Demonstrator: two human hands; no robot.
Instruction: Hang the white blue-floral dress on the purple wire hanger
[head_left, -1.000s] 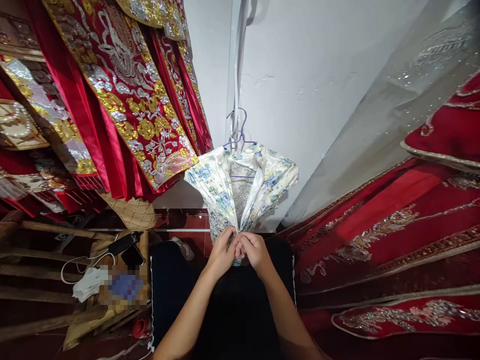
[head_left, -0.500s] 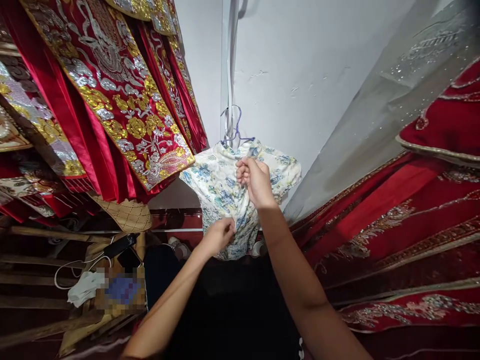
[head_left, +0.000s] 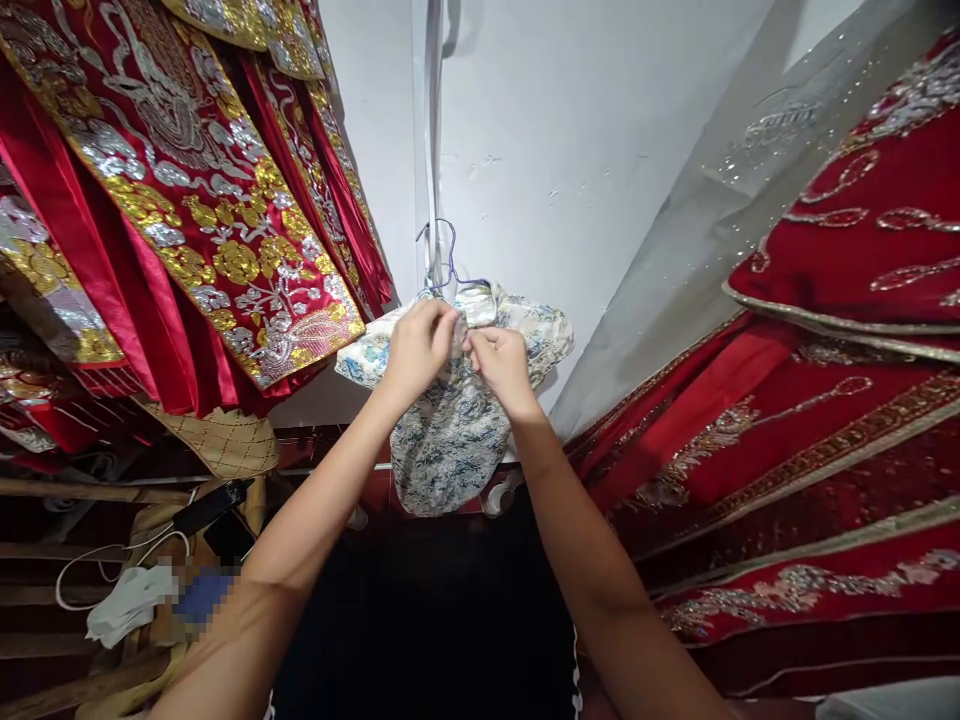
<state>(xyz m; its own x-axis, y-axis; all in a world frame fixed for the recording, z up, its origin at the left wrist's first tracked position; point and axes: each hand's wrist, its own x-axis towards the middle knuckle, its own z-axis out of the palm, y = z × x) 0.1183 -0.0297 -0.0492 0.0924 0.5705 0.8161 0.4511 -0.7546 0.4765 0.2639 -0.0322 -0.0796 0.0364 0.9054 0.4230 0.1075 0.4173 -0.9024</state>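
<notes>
A white floral blouse [head_left: 450,450] with blue and green print hangs on a thin purple hanger [head_left: 452,262] in front of the wall. Both hands meet at the upper front of the blouse, just below its collar. My left hand [head_left: 420,345] pinches the front edge of the cloth. Close beside it, my right hand [head_left: 501,365] is closed on the opposite front edge. The fingertips almost touch, and whatever small fastening lies between them is too hidden to make out.
Red embroidered garments [head_left: 247,240] hang at the left, and more red beaded garments [head_left: 825,420] at the right beside sheer grey fabric [head_left: 660,250]. A wooden chair [head_left: 142,665] at lower left bears a black device [head_left: 210,505], a white cable and a crumpled white cloth [head_left: 131,605].
My left hand has risen from the blouse's lower front to the collar area, beside my right hand. The blouse front is now bunched between them. The view has shifted slightly right.
</notes>
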